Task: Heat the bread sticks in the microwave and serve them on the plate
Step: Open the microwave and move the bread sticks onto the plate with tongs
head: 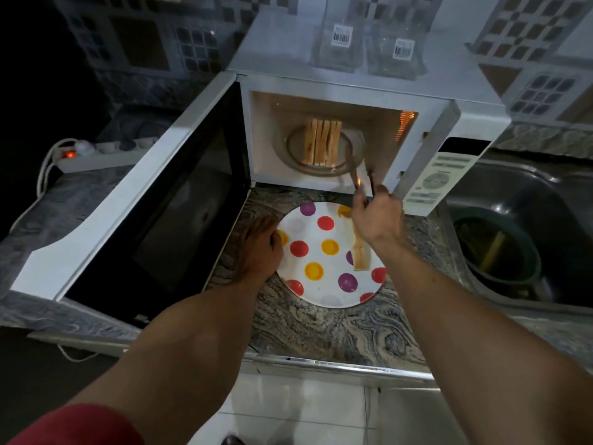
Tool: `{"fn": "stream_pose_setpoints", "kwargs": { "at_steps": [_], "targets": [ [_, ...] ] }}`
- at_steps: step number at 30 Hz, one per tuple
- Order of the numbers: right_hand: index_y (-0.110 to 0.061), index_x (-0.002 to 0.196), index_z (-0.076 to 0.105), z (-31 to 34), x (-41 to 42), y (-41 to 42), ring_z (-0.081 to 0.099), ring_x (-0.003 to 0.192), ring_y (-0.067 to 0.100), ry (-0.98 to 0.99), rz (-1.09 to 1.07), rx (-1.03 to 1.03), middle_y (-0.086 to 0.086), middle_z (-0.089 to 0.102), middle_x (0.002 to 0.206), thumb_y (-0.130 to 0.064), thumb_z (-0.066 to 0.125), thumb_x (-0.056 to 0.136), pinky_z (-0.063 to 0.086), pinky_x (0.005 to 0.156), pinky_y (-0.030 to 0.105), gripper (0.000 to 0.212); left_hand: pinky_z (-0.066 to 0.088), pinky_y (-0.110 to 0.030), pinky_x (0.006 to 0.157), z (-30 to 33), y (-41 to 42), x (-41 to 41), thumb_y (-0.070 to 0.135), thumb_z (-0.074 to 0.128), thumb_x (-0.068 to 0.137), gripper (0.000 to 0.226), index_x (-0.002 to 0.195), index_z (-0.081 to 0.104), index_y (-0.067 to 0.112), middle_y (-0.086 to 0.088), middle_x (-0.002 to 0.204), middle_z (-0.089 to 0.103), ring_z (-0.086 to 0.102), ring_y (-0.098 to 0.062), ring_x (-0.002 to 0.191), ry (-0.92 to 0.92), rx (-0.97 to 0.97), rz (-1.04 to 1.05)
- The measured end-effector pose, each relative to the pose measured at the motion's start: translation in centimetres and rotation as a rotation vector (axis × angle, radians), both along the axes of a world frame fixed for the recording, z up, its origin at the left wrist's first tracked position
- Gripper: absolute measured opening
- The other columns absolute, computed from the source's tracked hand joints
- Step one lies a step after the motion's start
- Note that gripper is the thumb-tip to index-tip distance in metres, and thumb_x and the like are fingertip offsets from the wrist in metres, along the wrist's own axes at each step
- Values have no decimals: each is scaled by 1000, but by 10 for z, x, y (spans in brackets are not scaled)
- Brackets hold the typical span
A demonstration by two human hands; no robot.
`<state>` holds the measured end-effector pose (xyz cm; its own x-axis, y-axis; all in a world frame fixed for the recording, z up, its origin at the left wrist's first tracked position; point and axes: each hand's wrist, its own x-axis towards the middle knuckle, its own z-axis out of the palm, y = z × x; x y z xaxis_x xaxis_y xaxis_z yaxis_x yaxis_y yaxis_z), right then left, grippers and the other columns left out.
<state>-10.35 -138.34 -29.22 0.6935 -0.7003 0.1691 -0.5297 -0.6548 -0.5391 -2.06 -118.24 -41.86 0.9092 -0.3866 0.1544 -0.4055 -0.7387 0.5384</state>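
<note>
your right hand (377, 220) grips a pair of tongs (361, 168), fingers curled round the handles; the tong tips reach into the open microwave (324, 101) and blur against the turntable (290, 146), so you can't tell whether they touch anything. a row of bread sticks (322, 142) lies side by side on that turntable, far ends partly lost in the glare. one bread stick (362, 255) already lies on the polka-dot plate (316, 255), near its right rim, its upper end hidden behind your right wrist. your left hand (260, 248) rests on the plate's left rim, fingers loosely bent on it. the plate sits on the counter (324, 329) just in front of the microwave, beside the swung-open door (154, 200). two clear jars (369, 43) stand on top of the microwave, cut off at the frame's top. a sink (519, 220) lies at the counter's right edge.
</note>
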Motion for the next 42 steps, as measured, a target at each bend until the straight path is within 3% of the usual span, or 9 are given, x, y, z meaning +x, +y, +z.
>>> {"fn": "stream_pose_setpoints", "kwargs": {
  "at_steps": [8,12,24,30,35,38,42],
  "targets": [
    [3,118,57,-4,62,-2,61,108,43,74,-44,151,27,63,118,-39,49,100,48,83,38,47,19,-30,117,-3,0,1,31,33,92,54,135,57,11,-9,143,53,42,-26,137,-9,-12,19],
    [0,121,55,-12,71,1,60,109,42,75,-36,182,24,62,119,-41,48,100,46,80,36,46,14,-26,115,-2,-1,1,27,37,91,50,134,59,10,-9,142,54,43,-25,136,-19,-6,24],
    [2,119,55,-21,76,7,63,101,44,28,-30,152,26,64,111,-38,49,99,50,79,41,45,17,-25,113,-4,-1,2,24,42,90,47,129,63,10,-9,138,58,48,-25,133,6,-39,36],
    [0,119,57,-16,85,-1,62,105,41,91,-34,129,23,64,116,-37,48,101,47,78,36,42,18,-26,114,-6,-1,4,34,31,90,57,130,63,10,-8,138,57,47,-24,134,-7,-22,21],
    [2,116,65,-2,101,-5,64,109,36,162,-40,142,21,66,119,-25,53,101,48,79,32,33,21,-29,115,-10,-1,5,31,36,92,51,131,62,11,-7,140,56,45,-23,136,5,-16,24],
    [2,113,67,-1,101,-10,66,104,35,157,-28,129,21,68,114,-21,53,100,43,71,29,29,20,-29,116,-9,0,5,28,39,92,49,133,60,11,-7,142,54,43,-23,137,2,-13,23],
    [-4,112,66,-7,84,-14,66,94,37,113,1,105,20,69,105,-31,48,101,43,66,30,34,20,-31,116,-7,-1,6,29,36,92,51,133,60,11,-7,142,54,43,-22,137,-2,-29,22]
  ]
}}
